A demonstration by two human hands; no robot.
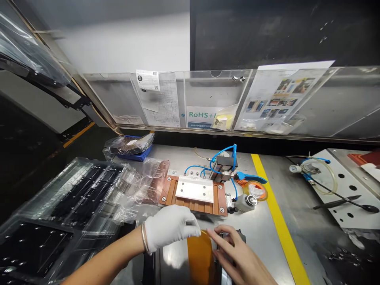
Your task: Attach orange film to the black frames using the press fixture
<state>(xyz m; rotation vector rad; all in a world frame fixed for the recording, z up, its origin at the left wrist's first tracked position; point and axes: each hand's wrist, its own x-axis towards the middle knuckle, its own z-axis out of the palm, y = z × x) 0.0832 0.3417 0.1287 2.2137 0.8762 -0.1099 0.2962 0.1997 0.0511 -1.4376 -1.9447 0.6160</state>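
My left hand [170, 226] wears a white glove and is curled closed, pinching the top edge of an amber film strip [201, 255]. The strip lies across a shiny dark flat part [173, 261] at the bench's near edge. My bare right hand [237, 253] rests on the right side of that part, fingers bent and pressed at the strip's right edge. Just beyond both hands stands a brown fixture with a white metal plate [194, 192] on top.
Clear plastic trays of dark parts [68, 206] are stacked at the left. Blue air hoses and a black valve [224, 162] sit behind the fixture, a tape roll [255, 190] beside it. A yellow line [277, 213] crosses the bench; a perforated white plate with tools [341, 190] lies right.
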